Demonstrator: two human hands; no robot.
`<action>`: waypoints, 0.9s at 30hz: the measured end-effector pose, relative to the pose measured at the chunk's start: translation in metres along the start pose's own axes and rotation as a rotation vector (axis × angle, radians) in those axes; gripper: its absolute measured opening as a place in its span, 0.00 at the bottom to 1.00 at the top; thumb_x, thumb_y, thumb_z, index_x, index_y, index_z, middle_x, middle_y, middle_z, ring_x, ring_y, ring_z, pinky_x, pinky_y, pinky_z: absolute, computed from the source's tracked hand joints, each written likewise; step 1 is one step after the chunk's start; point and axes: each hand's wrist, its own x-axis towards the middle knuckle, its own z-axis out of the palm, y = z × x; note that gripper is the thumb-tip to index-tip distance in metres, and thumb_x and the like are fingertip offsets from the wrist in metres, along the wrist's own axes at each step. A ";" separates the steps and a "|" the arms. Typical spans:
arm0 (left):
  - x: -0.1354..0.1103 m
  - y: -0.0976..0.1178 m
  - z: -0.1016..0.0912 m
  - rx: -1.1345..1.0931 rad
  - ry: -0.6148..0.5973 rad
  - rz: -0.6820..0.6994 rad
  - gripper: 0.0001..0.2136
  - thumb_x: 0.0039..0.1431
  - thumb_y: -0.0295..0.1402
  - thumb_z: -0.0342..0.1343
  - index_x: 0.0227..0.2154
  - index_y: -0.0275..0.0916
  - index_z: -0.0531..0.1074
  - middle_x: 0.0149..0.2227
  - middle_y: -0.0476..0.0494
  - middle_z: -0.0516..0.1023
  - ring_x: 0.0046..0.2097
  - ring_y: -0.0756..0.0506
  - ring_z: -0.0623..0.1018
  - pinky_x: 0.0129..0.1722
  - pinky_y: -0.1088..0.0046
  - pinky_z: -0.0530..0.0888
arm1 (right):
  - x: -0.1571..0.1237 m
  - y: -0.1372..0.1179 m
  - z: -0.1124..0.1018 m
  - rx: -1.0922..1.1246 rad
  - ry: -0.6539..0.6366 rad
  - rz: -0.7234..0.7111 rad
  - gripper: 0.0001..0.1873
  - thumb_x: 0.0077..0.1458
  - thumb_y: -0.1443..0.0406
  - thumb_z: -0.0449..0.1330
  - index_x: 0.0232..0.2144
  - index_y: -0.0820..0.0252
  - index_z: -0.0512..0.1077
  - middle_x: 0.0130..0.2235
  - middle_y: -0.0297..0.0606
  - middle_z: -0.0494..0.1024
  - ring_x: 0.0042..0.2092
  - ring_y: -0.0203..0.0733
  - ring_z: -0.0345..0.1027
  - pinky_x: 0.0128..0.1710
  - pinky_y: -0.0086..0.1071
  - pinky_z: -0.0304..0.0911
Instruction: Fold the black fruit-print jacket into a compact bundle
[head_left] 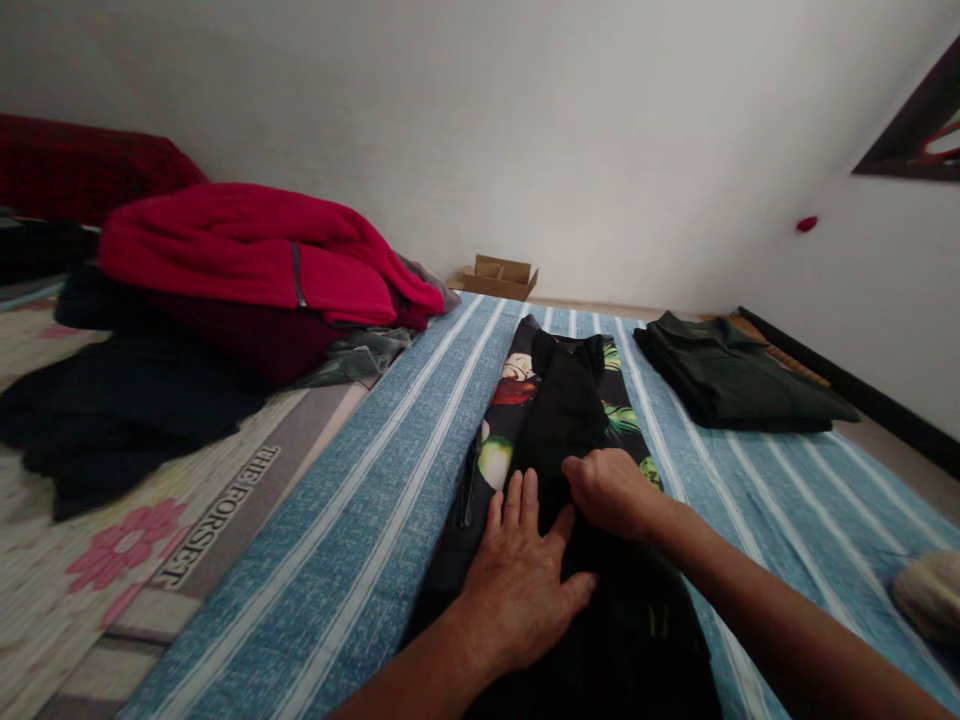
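A long black garment (562, 410) with a colourful leaf-and-fruit print (495, 455) along its sides lies lengthwise in front of me. It is folded into a narrow strip, with a plain black part on top. My left hand (521, 585) rests flat on the dark cloth, fingers spread. Just to its right, my right hand (611, 490) is closed, its fingers curled into the black fabric. The fingertips of that hand are partly hidden in the cloth.
A blue striped sheet (360, 480) lies under the garment. Folded dark clothes (739, 370) are stacked at right. On the left sits a clothes heap with a red fleece jacket (255, 250). A cardboard box (499, 277) stands by the wall, and a pale fuzzy item (930, 595) at the right edge.
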 end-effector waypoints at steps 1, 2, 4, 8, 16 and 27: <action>0.000 -0.001 0.002 0.004 0.014 0.005 0.31 0.57 0.53 0.45 0.61 0.49 0.52 0.67 0.40 0.34 0.65 0.32 0.36 0.60 0.48 0.45 | -0.007 0.004 0.001 0.003 0.014 0.013 0.10 0.55 0.69 0.49 0.33 0.64 0.71 0.29 0.46 0.77 0.31 0.44 0.73 0.23 0.30 0.49; 0.000 -0.002 0.003 0.009 0.027 0.008 0.31 0.57 0.54 0.44 0.61 0.49 0.53 0.67 0.40 0.34 0.65 0.32 0.35 0.60 0.48 0.45 | -0.016 0.009 0.002 0.011 0.026 0.024 0.10 0.55 0.70 0.48 0.32 0.63 0.70 0.27 0.44 0.77 0.29 0.43 0.72 0.22 0.30 0.47; 0.000 -0.003 0.005 0.013 0.042 0.009 0.31 0.57 0.56 0.42 0.61 0.48 0.54 0.67 0.39 0.35 0.65 0.32 0.36 0.60 0.48 0.45 | -0.039 0.019 0.008 0.058 0.031 0.041 0.10 0.54 0.70 0.48 0.30 0.61 0.70 0.24 0.40 0.76 0.25 0.39 0.69 0.22 0.30 0.43; 0.000 -0.003 0.004 0.004 0.047 0.010 0.32 0.57 0.57 0.40 0.60 0.48 0.55 0.67 0.39 0.37 0.65 0.33 0.37 0.60 0.48 0.46 | -0.102 0.029 0.022 0.257 -0.018 -0.004 0.12 0.54 0.71 0.47 0.24 0.58 0.67 0.21 0.34 0.72 0.20 0.33 0.62 0.20 0.30 0.45; 0.003 0.004 -0.006 0.080 0.006 -0.021 0.30 0.57 0.54 0.43 0.60 0.46 0.56 0.66 0.37 0.40 0.65 0.33 0.40 0.60 0.49 0.47 | -0.186 0.016 0.055 0.388 -0.085 -0.192 0.14 0.44 0.75 0.52 0.23 0.48 0.68 0.18 0.33 0.75 0.17 0.38 0.68 0.13 0.30 0.48; -0.004 0.012 -0.022 0.188 0.148 0.077 0.23 0.63 0.46 0.42 0.51 0.36 0.68 0.60 0.32 0.61 0.63 0.36 0.56 0.59 0.50 0.53 | -0.171 -0.038 0.064 0.314 0.708 -0.136 0.15 0.53 0.74 0.48 0.38 0.57 0.71 0.41 0.43 0.77 0.43 0.44 0.71 0.42 0.37 0.66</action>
